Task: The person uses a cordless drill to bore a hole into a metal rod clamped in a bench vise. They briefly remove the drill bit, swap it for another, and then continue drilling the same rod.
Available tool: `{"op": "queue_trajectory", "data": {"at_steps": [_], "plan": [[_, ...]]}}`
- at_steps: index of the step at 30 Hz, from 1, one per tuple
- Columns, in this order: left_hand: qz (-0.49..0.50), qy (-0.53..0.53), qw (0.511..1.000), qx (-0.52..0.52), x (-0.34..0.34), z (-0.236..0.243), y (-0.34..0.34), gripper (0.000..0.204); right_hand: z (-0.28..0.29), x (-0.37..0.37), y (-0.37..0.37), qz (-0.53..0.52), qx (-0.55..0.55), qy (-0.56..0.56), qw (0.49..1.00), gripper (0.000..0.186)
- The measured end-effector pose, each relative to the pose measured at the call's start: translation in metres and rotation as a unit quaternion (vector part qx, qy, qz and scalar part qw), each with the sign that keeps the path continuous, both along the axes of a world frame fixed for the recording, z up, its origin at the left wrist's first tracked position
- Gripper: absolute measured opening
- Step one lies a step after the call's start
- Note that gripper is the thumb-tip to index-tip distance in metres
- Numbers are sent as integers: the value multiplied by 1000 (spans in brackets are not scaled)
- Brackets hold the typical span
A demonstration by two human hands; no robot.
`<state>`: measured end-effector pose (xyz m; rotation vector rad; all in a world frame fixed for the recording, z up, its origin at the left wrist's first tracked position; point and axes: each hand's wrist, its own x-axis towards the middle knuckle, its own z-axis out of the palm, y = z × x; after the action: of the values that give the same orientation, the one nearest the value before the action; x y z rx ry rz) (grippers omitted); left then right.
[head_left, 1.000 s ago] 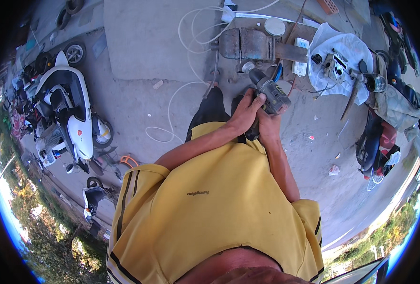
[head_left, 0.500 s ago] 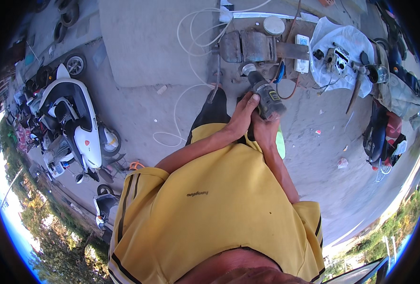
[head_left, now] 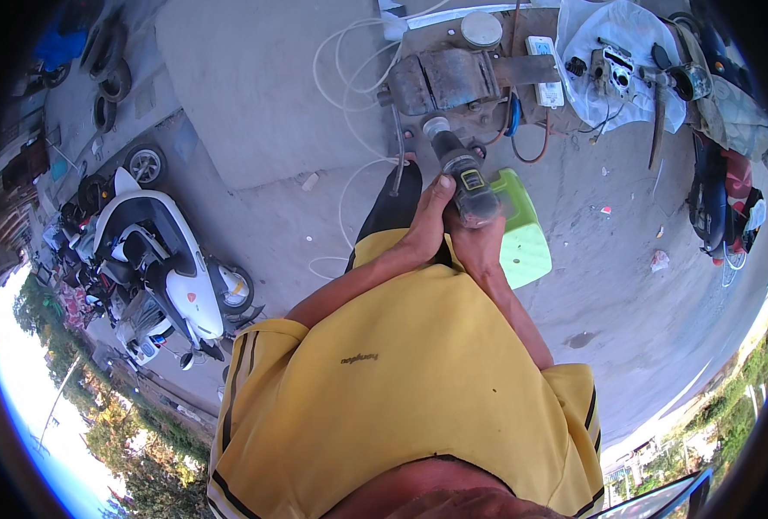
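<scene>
A dark grey power drill [head_left: 468, 186] with a small yellow-framed square on its body is held in front of my waist, its silvery nose pointing away from me. My right hand [head_left: 479, 244] is closed round it from behind and below; its fingers are partly hidden by the drill. My left hand [head_left: 427, 223] presses against its left side, thumb up along the body, other fingers mostly out of sight underneath. Just beyond the drill's nose stands a rusty bench vise [head_left: 444, 82] with a long handle [head_left: 398, 147] hanging at its left.
A lime-green stool [head_left: 526, 233] stands right of my hands. Beside the vise are a round tin [head_left: 482, 29], a white power strip [head_left: 545, 73] and a plastic sheet [head_left: 578, 104] bearing a metal engine part [head_left: 613, 73]. Clear hose [head_left: 340, 73] loops on the ground. A white scooter [head_left: 172, 268] is parked left.
The drill and both hands have shifted slightly left in view, and the nose now sits closer to the vise. More of the green stool shows. My grip looks the same.
</scene>
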<state>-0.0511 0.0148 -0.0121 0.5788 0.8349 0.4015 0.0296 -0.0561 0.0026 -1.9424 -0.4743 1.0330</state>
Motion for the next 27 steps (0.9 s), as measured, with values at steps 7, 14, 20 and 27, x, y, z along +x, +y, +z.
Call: {"op": "queue_trajectory", "data": {"at_steps": [7,14,20,27], "plan": [[-8,-68,997,-48,-17,6,2,62,20,-10,9,38,-33,-176,983,38],[-31,-57,996,-60,-55,11,25,62,19,-34,12,114,-52,-135,983,54],[-66,-57,996,-11,-60,12,41,64,24,-34,21,122,-1,-27,992,63],[-73,-29,997,-26,-58,10,33,72,18,-34,22,111,-48,-89,989,62]]}}
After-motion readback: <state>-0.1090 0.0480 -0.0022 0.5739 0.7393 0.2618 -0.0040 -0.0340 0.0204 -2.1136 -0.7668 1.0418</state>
